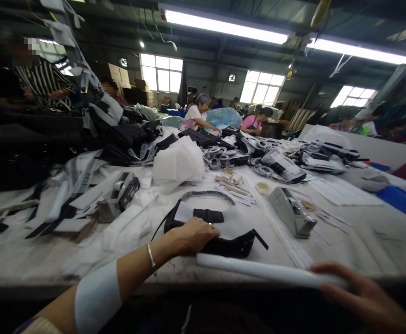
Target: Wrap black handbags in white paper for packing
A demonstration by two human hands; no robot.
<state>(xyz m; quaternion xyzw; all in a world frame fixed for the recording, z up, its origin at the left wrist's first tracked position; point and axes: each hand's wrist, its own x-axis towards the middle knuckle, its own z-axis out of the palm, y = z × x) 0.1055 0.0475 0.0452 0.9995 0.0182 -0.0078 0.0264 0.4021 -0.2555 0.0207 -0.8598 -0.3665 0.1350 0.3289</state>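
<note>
A black handbag (235,246) lies near the table's front edge, its handle wrapped and white sheeting over part of its front. My left hand (197,234) rests on the bag with fingers curled at its upper edge; the fingertips are partly hidden. In my right hand (357,290), at the lower right, is one end of a long white roll (258,269), gripped between thumb and fingers. The roll's other end reaches left to just below my left hand, in front of the bag. My right hand is somewhat blurred.
Tape dispensers stand at left (119,197) and right (289,213). White sheets (178,162), card strips (235,188) and a heap of wrapped bags (282,164) lie behind. Black bags (32,144) are piled at left. Several people work farther back.
</note>
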